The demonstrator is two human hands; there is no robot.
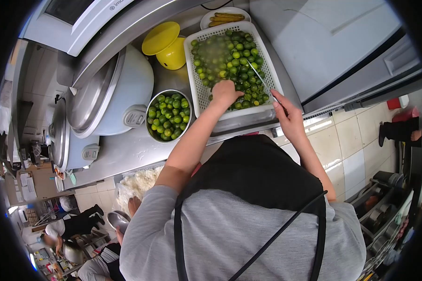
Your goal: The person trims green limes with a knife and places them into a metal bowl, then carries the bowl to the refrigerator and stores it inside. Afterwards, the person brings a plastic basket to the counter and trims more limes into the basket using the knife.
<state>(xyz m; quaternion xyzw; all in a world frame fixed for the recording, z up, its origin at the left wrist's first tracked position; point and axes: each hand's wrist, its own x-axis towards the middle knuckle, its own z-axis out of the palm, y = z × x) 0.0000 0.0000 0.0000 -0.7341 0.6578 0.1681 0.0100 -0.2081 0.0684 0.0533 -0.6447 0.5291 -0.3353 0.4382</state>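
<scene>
Knife (259, 76) extends from right grip (289, 118) over limes (236, 55).

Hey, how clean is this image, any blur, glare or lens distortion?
In the head view, fisheye distortion curves the surroundings, with black corners; a hazy smudge softens limes toward the upper left of the white basket; light glares off the floor tiles and steel counter; the knife shows more crisply.

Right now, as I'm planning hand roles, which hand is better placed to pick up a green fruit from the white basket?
Probably the left hand: it is down among the green fruits in the white basket, though whether it holds one is hidden. The right hand grips a knife.
</scene>
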